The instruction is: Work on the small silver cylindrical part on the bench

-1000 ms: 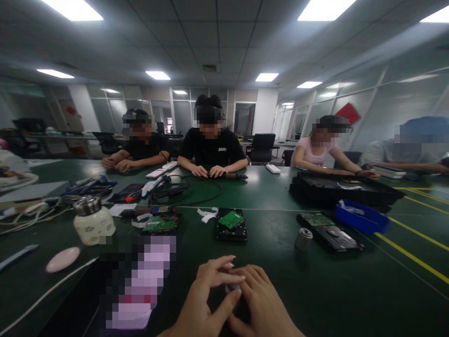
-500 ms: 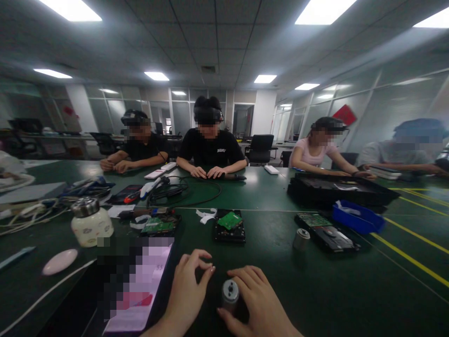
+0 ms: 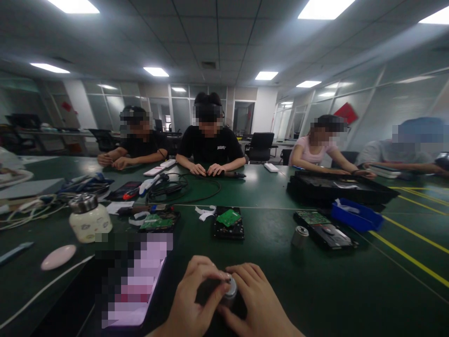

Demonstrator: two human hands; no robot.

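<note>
A small silver metal cylinder [image 3: 230,291] stands upright on the green table, its top partly covered by fingers. Curved around its right side, my right hand [image 3: 257,297] holds it between thumb and fingers. My left hand [image 3: 198,292] reaches over from the left, with thumb and index fingertip pinched together at the cylinder's top. Something tiny and dark shows at that pinch; what it is cannot be made out.
A second metal cylinder [image 3: 300,237] stands to the right, beside an opened hard drive [image 3: 328,230] and a blue bin [image 3: 356,216]. Another hard drive [image 3: 228,230] with a green circuit board lies ahead. A lit phone [image 3: 140,285] and a cream jar [image 3: 90,222] are left. Several people sit opposite.
My left hand has moved right, and its thumb and index finger have closed at the cylinder's top. My right hand stays around the cylinder.
</note>
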